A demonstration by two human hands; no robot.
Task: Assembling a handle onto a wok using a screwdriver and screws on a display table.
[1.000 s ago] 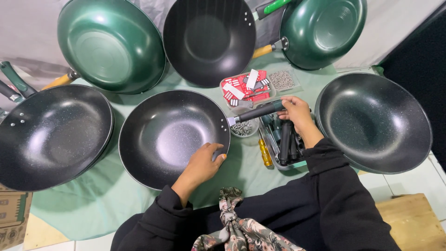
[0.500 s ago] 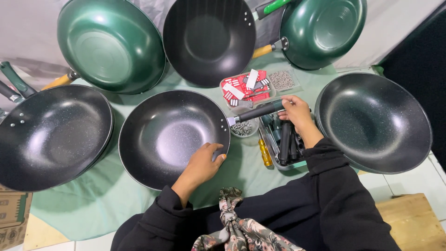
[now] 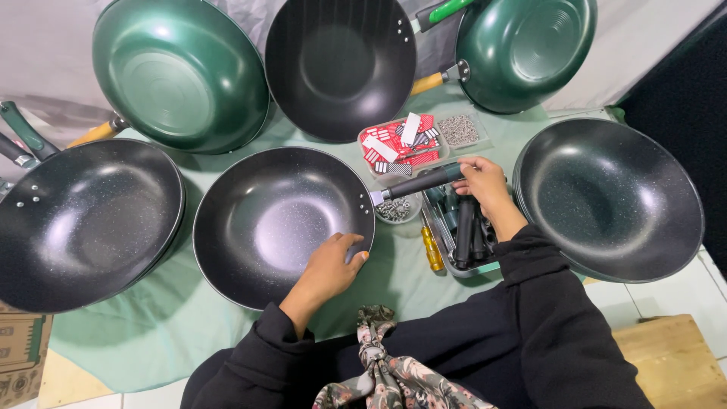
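A black speckled wok (image 3: 273, 220) lies in front of me on a pale green cloth (image 3: 144, 333). My left hand (image 3: 333, 265) rests on its near right rim, fingers curled over the edge. My right hand (image 3: 481, 182) grips the far end of the dark handle (image 3: 416, 183) that meets the wok's right side at a metal bracket. Just below the handle sits a small clear cup of screws (image 3: 395, 210).
Two black woks (image 3: 79, 223) (image 3: 609, 197) flank the middle one; two green woks (image 3: 178, 72) (image 3: 526, 49) and a black one (image 3: 341, 64) stand behind. A tray of dark handles (image 3: 466, 235), a yellow screwdriver (image 3: 432, 248), a box of red packets (image 3: 401, 144) and a wooden board (image 3: 666, 356) are at right.
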